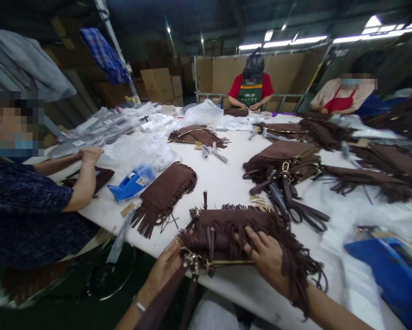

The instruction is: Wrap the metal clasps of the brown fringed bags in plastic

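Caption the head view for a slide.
Right hand on a fringed brown bag, left hand at its metal clasps, at a white table.

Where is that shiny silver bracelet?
The bracelet is low in the head view, left of centre, on the wrist of the left hand, beside a brown strap.

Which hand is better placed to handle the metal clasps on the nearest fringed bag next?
Probably the left hand: it is beside the metal clasps, at the left end of the fringed bag, while the right hand rests on the fringe farther right.
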The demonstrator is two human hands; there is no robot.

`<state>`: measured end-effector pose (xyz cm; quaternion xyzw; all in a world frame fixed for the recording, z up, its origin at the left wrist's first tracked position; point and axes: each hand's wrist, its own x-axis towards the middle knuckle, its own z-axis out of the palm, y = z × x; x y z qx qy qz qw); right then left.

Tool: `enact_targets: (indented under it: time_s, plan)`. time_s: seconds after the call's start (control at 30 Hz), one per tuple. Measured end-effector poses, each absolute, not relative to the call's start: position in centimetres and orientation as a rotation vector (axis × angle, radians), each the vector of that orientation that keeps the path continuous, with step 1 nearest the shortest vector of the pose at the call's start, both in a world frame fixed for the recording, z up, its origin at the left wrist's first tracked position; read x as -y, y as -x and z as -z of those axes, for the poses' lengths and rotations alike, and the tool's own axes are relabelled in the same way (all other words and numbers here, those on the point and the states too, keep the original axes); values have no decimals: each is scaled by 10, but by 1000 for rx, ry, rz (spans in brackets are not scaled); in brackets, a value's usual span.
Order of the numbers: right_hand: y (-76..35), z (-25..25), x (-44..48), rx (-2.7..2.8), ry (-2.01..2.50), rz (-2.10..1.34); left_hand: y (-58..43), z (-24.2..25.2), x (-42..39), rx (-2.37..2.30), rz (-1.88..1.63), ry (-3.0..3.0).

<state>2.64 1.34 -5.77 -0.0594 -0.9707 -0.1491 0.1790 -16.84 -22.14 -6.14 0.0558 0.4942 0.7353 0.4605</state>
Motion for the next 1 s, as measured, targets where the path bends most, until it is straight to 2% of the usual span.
enact_targets:
  time_s: [0.13,0.23,0.33,0.43,0.57,0.67,0.87,1.0]
  plan:
    - [-25,51,-21,2738,119,367,178,52,240,-1324,-1724,6]
    - [-31,54,-20,2716,108,400,192,27,246,-2078,-1692,-117]
    - [-45,68,-6,2713,123,423,171,9,236,-2631,-1532,-695]
    - [-61,80,10,2706,172,426,124,18,215,-2523,-1160,-1368]
    - [-70,88,22,2716,231,373,90,54,195,-2461,-737,-1660]
    - [-61,86,23,2692,275,349,106,69,189,-2498,-667,-1702]
    - [-41,85,23,2698,454,340,137,86,190,-2646,-846,-1466]
    - [-54,100,21,2672,376,307,128,95,217,-2782,-508,-1502]
